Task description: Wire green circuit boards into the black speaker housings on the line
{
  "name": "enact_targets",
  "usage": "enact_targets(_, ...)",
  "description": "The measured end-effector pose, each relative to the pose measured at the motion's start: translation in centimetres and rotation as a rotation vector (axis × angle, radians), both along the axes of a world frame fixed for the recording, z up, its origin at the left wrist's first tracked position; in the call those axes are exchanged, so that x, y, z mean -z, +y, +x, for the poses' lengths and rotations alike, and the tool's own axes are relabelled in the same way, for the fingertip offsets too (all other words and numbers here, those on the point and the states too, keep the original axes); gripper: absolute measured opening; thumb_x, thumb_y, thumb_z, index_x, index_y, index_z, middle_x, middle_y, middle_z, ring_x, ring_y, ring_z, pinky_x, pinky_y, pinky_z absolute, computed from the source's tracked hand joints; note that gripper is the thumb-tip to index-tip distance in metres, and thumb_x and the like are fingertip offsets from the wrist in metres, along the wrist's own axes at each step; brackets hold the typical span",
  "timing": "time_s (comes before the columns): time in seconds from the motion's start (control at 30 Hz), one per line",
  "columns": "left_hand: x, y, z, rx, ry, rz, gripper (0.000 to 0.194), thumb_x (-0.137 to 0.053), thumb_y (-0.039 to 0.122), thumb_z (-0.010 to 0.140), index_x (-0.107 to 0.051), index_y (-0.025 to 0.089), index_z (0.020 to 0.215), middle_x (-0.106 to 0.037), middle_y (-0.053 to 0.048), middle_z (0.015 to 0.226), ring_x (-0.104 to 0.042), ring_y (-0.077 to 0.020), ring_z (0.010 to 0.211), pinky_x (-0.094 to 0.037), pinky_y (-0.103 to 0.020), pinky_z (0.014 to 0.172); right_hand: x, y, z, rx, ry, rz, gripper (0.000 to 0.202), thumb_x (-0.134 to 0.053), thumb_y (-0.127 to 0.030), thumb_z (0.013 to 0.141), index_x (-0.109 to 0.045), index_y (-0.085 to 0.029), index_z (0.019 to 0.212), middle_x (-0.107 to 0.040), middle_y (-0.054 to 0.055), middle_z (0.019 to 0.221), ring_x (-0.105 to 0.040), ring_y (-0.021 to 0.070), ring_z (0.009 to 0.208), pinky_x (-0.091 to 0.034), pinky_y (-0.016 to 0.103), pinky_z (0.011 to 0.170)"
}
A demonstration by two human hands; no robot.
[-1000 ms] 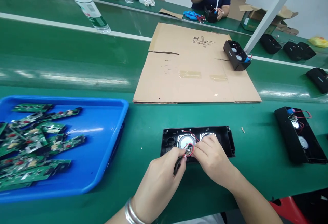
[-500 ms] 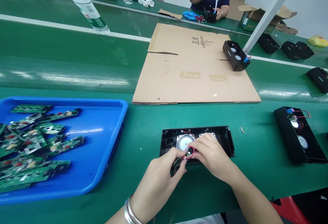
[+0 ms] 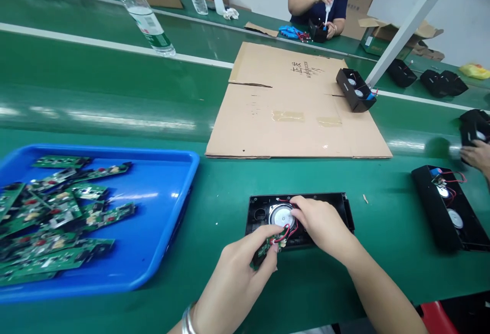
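Observation:
My left hand (image 3: 245,262) pinches a small green circuit board (image 3: 264,252) between thumb and fingers. Red and black wires (image 3: 293,228) loop from the board toward the speaker. Beneath my hands, a black speaker housing (image 3: 252,222) lies open side up on the green bench. A round silver speaker (image 3: 281,216) sits in its left half. My right hand (image 3: 321,227) is over the housing's middle, thumb and index finger curled together at the speaker's right edge. Whatever lies between those fingertips is hidden, and this hand covers the housing's right half.
Left of me is a blue tray (image 3: 153,262) of circuit boards. A cardboard sheet (image 3: 245,135) lies ahead, bearing another housing (image 3: 356,92). At right stands a wired housing (image 3: 440,216); beyond it a co-worker's hand (image 3: 478,153) grips another. A person (image 3: 317,5) works across the bench.
My right hand has drawn away from the board to the speaker's edge, exposing more of the wires. My left hand keeps the board. A co-worker's hand has appeared at the right edge.

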State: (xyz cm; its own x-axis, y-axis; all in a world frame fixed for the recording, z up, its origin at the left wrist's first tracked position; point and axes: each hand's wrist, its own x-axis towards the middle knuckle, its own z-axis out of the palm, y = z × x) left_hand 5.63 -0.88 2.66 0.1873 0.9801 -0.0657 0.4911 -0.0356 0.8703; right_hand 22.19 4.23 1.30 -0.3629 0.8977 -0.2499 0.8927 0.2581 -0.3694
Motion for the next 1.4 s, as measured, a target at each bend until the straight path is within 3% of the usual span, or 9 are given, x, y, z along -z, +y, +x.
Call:
enact_targets(0.1,0.1,0.2,0.0,-0.005,-0.018,-0.017,0.016,-0.045,0.026,0.08,-0.061,0.022,0.076,-0.066,0.003,0.058,-0.063,-0.0132,0.047,-0.048,-0.02,0.047,0.6,0.5,-0.8,0.08,-0.022,-0.024,0.012,-0.057,-0.015,0.085,-0.057,-0.016,0.097,-0.068,0.006,0.082,-0.064,0.0215,0.073,-0.045,0.028,0.057)
enact_targets(0.27,0.1,0.1,0.0,-0.067,-0.006,-0.063,0.015,-0.048,0.029,0.079,-0.061,0.022,0.082,-0.069,0.003,0.059,-0.065,-0.0152,0.05,-0.05,-0.022,0.05,1.1,-0.8,1.1,0.218,0.515,0.098,0.011,-0.054,-0.011,0.084,-0.062,-0.018,0.08,-0.065,0.0,0.071,-0.061,0.0124,0.058,-0.048,0.022,0.054)
enact_targets(0.43,0.0,0.0,0.3,-0.074,0.017,-0.015,0.023,-0.047,0.033,0.081,-0.063,0.022,0.093,-0.073,-0.001,0.075,-0.067,-0.0173,0.061,-0.051,-0.023,0.049,1.4,-3.1,3.3,0.162,0.75,0.246,0.019,-0.048,-0.015,0.089,-0.066,-0.02,0.095,-0.068,0.004,0.091,-0.066,0.0141,0.08,-0.056,0.024,0.068)
enact_targets(0.53,-0.1,0.3,0.5,-0.058,0.05,0.011,0.023,-0.046,0.033,0.081,-0.063,0.022,0.092,-0.073,-0.002,0.079,-0.068,-0.0181,0.065,-0.054,-0.025,0.055,1.7,-3.6,3.0,0.154,0.715,0.39,0.014,-0.051,-0.015,0.089,-0.064,-0.018,0.093,-0.069,0.002,0.079,-0.067,0.0127,0.068,-0.056,0.022,0.063)
enact_targets(0.7,0.2,0.7,0.5,-0.017,0.076,0.035,0.023,-0.047,0.032,0.081,-0.064,0.021,0.093,-0.073,0.0,0.075,-0.068,-0.0165,0.062,-0.054,-0.024,0.058,1.7,-3.4,1.8,-0.118,0.502,0.684,0.014,-0.051,-0.009,0.089,-0.063,-0.013,0.093,-0.069,0.006,0.078,-0.063,0.0142,0.068,-0.052,0.026,0.06)
enact_targets(0.8,0.5,0.7,0.3,-0.016,0.116,0.077,0.023,-0.049,0.032,0.08,-0.065,0.022,0.094,-0.074,0.001,0.078,-0.065,-0.0147,0.055,-0.053,-0.023,0.054,1.5,-3.6,1.4,-0.131,0.444,0.757,0.011,-0.053,-0.007,0.087,-0.062,-0.008,0.093,-0.065,0.006,0.067,-0.058,0.0137,0.059,-0.048,0.026,0.052)
enact_targets(0.9,0.9,0.6,0.2,-0.02,0.143,0.12,0.023,-0.049,0.032,0.081,-0.065,0.022,0.095,-0.074,0.002,0.077,-0.061,-0.0119,0.045,-0.053,-0.022,0.052,1.6,-3.9,1.4,-0.108,0.491,0.764,0.012,-0.053,-0.003,0.085,-0.062,-0.009,0.09,-0.066,0.008,0.072,-0.06,0.0147,0.065,-0.049,0.026,0.056)
enact_targets(1.1,0.9,0.8,0.4,0.002,0.103,0.162,0.023,-0.049,0.029,0.082,-0.066,0.021,0.095,-0.075,0.0,0.083,-0.07,-0.0172,0.071,-0.056,-0.024,0.065,2.2,-4.1,0.9,-0.145,0.593,0.655,0.009,-0.05,-0.011,0.09,-0.059,-0.01,0.091,-0.065,0.005,0.069,-0.059,0.0124,0.06,-0.049,0.023,0.056)
enact_targets(1.4,0.6,0.7,0.5,0.053,0.111,0.18,0.023,-0.048,0.024,0.082,-0.066,0.02,0.095,-0.075,-0.001,0.087,-0.07,-0.0185,0.076,-0.057,-0.026,0.072,1.9,-3.4,0.9,-0.16,0.513,0.639,0.014,-0.052,-0.01,0.088,-0.061,-0.011,0.078,-0.062,0.004,0.063,-0.054,0.0118,0.055,-0.042,0.024,0.053)
